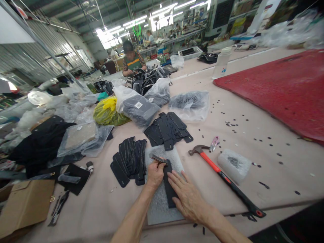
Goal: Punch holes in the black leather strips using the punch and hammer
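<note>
A narrow black leather strap piece [169, 184] lies lengthwise on a grey pad [162, 202] in front of me. My left hand [155, 174] is closed around a metal punch tool [158, 158] whose tip rests at the strap's far end. My right hand [186, 195] lies flat and open on the strap, pressing it down. A fanned stack of black strap pieces [130, 160] sits just left of the pad. Another pile of black pieces [168, 130] lies behind it. A claw hammer with an orange-and-black handle [222, 177] rests on the table to my right.
A small clear bag [234, 165] lies beyond the hammer, with small black punched discs scattered around. A red mat [283, 87] covers the right side. Plastic bags of parts [136, 108], black cloth and a cardboard box [25, 206] crowd the left. A person works at the table's far end.
</note>
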### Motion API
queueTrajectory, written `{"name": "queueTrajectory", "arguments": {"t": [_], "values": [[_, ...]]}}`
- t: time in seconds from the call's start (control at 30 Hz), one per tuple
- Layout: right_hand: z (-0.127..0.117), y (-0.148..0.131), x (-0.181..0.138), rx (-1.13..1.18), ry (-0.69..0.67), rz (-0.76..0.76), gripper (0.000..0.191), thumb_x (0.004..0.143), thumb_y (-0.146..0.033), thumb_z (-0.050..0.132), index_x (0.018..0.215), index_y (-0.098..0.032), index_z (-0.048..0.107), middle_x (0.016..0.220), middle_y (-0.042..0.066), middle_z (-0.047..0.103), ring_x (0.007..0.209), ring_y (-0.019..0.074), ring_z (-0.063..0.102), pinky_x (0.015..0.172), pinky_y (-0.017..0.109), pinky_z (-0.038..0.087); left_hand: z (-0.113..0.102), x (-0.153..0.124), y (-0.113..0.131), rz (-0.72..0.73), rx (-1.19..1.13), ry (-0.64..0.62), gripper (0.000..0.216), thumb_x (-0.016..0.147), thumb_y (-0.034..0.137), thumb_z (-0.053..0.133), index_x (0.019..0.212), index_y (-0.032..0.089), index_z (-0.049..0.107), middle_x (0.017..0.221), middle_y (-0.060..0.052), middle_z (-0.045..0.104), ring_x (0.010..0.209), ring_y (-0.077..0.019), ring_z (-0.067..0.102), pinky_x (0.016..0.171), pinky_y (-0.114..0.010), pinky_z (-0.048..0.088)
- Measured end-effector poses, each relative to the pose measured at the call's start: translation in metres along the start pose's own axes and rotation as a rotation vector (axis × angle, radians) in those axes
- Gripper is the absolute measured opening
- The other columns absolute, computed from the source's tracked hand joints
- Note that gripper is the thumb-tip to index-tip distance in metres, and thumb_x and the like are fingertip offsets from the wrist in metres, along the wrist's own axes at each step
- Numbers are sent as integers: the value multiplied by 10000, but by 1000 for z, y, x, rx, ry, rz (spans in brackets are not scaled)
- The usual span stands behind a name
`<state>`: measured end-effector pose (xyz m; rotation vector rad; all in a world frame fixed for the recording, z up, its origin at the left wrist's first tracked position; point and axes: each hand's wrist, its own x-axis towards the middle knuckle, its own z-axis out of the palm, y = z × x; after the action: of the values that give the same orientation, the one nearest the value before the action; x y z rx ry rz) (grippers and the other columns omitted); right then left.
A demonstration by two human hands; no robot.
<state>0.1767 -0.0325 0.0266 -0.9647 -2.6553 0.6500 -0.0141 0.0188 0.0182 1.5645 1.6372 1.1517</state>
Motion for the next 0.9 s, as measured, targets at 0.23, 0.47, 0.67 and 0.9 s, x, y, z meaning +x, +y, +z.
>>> {"name": "queueTrajectory", "arguments": {"t": [0.23,0.47,0.67,0.9], "values": [[1,-1,1,14,11,2,713,807,-186,471,1492,-121,283,1568,110,243,1456,278,120,1183,534,90,6,1,-8,68,202,-22,217,869,179,479,951,173,679,957,-78,727,935,-212,672,873,-342,517],[-14,24,-14,-38,363,199,467,886,-246,446,1346,-174,479,1421,146,459,1337,300,371,1088,527,314,12,-2,-14,116,330,-18,205,852,149,494,968,190,657,911,-79,711,898,-229,674,841,-351,527],[-43,80,-50,-405,296,683,235,862,-191,406,967,-117,601,905,196,616,842,315,611,696,430,486,11,-3,-7,146,335,-26,173,841,122,506,935,194,632,857,-72,698,851,-233,672,773,-337,520],[-50,78,-47,750,114,829,185,835,-386,407,729,-235,411,589,-30,453,464,137,482,433,252,413,9,-4,2,136,365,-52,197,847,129,498,974,212,623,901,-75,709,856,-241,681,757,-338,512]]}}
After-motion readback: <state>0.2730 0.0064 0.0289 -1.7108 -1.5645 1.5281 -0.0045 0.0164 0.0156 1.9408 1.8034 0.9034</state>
